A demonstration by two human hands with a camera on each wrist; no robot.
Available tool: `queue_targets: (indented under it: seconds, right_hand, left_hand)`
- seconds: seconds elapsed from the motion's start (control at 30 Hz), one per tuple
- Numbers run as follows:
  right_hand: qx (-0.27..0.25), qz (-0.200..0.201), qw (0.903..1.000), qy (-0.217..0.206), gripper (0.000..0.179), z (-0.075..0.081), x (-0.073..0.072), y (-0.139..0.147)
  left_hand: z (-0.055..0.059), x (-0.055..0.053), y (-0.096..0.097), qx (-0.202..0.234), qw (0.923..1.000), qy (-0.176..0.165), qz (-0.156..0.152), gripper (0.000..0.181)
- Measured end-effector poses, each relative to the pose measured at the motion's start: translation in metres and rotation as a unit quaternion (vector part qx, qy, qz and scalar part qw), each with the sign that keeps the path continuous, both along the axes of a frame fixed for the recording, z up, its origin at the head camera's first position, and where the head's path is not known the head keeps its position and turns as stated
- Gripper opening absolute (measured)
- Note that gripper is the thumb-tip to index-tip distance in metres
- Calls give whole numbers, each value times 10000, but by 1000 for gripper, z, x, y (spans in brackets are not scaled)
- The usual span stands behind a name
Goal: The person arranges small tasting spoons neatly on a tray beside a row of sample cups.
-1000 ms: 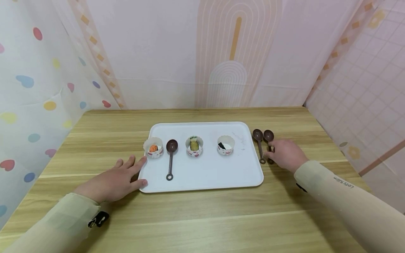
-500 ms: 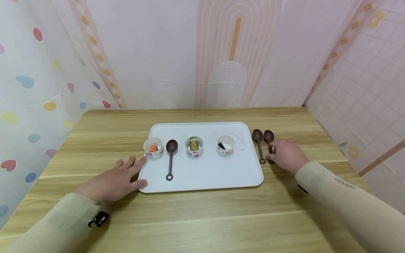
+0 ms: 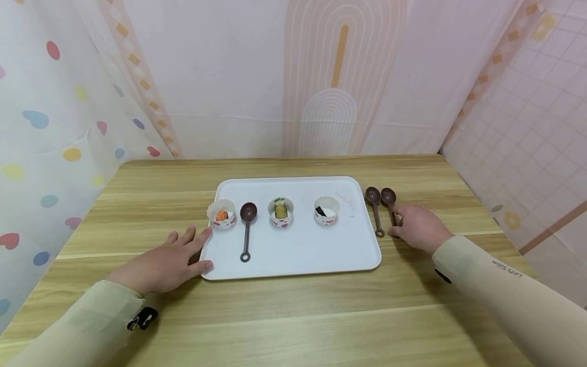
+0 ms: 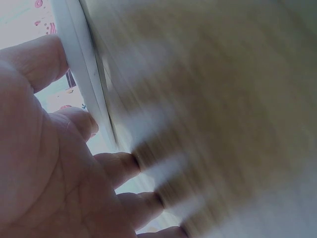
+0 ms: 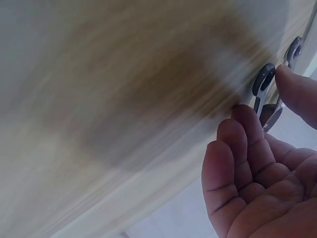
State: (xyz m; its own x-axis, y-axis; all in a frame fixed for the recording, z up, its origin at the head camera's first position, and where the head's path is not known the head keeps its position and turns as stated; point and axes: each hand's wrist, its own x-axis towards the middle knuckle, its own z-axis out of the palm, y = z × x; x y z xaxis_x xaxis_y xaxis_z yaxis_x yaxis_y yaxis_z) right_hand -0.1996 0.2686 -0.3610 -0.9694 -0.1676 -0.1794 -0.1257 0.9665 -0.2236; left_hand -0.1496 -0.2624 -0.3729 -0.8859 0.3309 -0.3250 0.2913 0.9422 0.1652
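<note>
My left hand (image 3: 162, 262) rests at the left edge of a white tray (image 3: 298, 255), fingers spread, with the fingertips touching the rim. On the tray stand three paper baking cups. The left cup (image 3: 222, 214) holds a small orange-and-black piece, the middle cup (image 3: 281, 212) a yellow-green one, the right cup (image 3: 327, 210) a black one. A brown measuring spoon (image 3: 248, 221) lies between the first two. Right of the tray, my right hand (image 3: 419, 228) is beside the outer brown spoon (image 3: 389, 198), its thumb and fingers apart around the ringed handle end (image 5: 264, 79).
Another brown spoon (image 3: 375, 211) lies parallel, between the tray's right edge and the outer spoon. Everything stands on a wood-grain table (image 3: 293, 316). Patterned cloth (image 3: 229, 92) hangs behind the table and at both sides.
My right hand has shifted slightly right, its thumb coming off the outer spoon's handle, so more of the handle shows. The left hand, tray and cups have stayed put.
</note>
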Motion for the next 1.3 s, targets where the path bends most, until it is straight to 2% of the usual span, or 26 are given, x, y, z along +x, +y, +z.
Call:
queue_targets:
  seconds: [0.3, 0.53, 1.03, 1.3]
  right_hand:
    - [50, -22, 9999, -117, 32, 1, 1, 0]
    - [-25, -64, 9996, -265, 54, 3, 3, 0]
    - [-132, -176, 9988, -441, 53, 4, 3, 4]
    - [-206, -229, 9979, -569, 43, 4, 2, 5]
  left_hand:
    - [1, 0, 0, 2, 10000, -24, 17, 92]
    - [-1, 0, -1, 44, 10000, -14, 23, 92]
    - [0, -1, 0, 61, 10000, -52, 14, 92]
    - [0, 0, 0, 103, 9999, -80, 38, 92]
